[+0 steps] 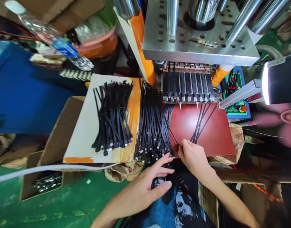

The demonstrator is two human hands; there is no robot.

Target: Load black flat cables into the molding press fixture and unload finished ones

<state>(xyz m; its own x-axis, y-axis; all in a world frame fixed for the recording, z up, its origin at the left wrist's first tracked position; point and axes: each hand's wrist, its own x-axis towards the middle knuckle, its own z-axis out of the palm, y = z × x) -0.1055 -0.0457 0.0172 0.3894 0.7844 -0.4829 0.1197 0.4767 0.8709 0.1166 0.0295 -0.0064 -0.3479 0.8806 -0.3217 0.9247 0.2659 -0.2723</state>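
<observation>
My right hand [192, 155] is closed in a pinch at the end of a short black flat cable [173, 133], over the red board. Several similar cables [199, 126] lie under and beside that hand. With fingers spread, my left hand [155, 180] hovers at the near ends of a loose pile of black cables [151, 123] with small metal-tipped plugs. Farther left, a bundle of black cables [113, 117] lies on a white board. Beneath the press plate, a slotted metal fixture [188, 84] has a couple of black cables in its left slots.
The steel press plate [200, 52] with upright rods stands above the fixture. A lit lamp [266, 83] and a control box [240, 109] are at right, near a pink fan [289, 117]. The red board [214, 136] and white board [83, 139] form the work surface.
</observation>
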